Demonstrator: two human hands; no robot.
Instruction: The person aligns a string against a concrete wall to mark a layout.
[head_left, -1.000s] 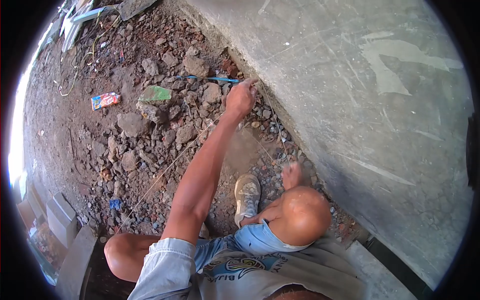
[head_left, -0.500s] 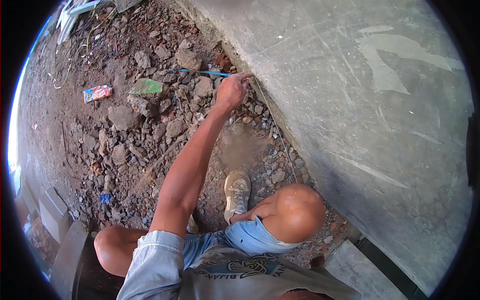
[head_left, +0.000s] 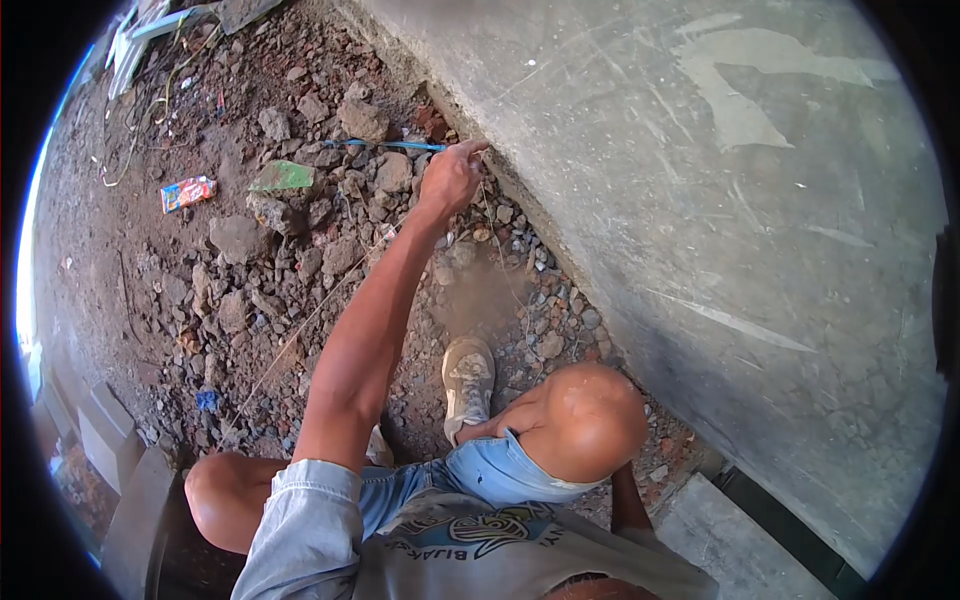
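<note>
My left hand [head_left: 452, 177] reaches forward to the foot of the concrete wall [head_left: 640, 190], its fingers pinched together at the wall's lower edge. A thin string [head_left: 510, 280] trails from the fingers over the gravel toward my feet. A blue cord [head_left: 392, 144] lies across the stones and meets the hand at its left side. Another thin pale line [head_left: 290, 343] crosses the rubble left of my forearm. Part of my right forearm [head_left: 628, 500] shows below my bent knee; the right hand is hidden behind that knee.
Broken stones [head_left: 240, 240] and soil cover the ground to the left. A green shard [head_left: 282, 176] and a red-blue wrapper [head_left: 188, 194] lie among them. My shoe [head_left: 468, 380] stands on gravel. A concrete slab [head_left: 735, 540] is at lower right.
The string that ran taut along the wall foot now hangs looser. A pale line now shows across the rubble at left. My right forearm has come into view below the knee.
</note>
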